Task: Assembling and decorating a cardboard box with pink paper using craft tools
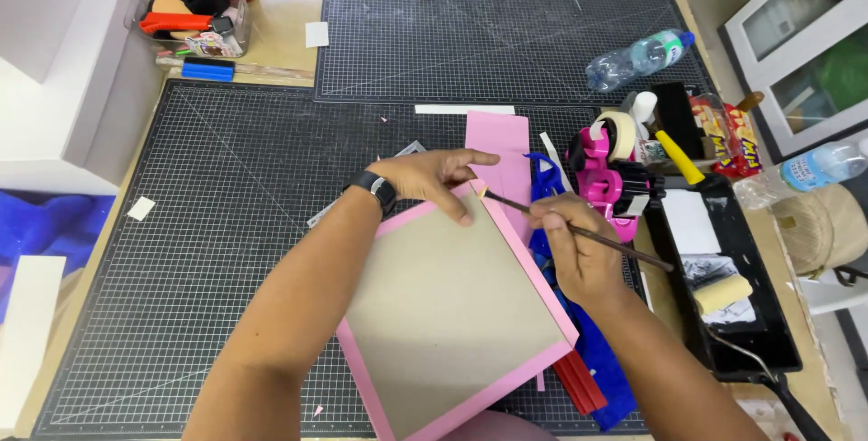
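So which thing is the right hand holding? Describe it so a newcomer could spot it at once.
Start at the big dark cutting mat, then find the grey board with pink edges at its middle. The right hand beside it pinches a thin brush, tip at the board's top corner. It is the only slim dark stick there, unlike the chunky pink tape dispenser behind.

— What lies around the pale wooden worktable (282,9)?

— 2 dark gridded cutting mats (506,34) cover most of it. To its left stands a white boxy cabinet (63,61); to its right, a white-framed glass window (796,34) lets in daylight.
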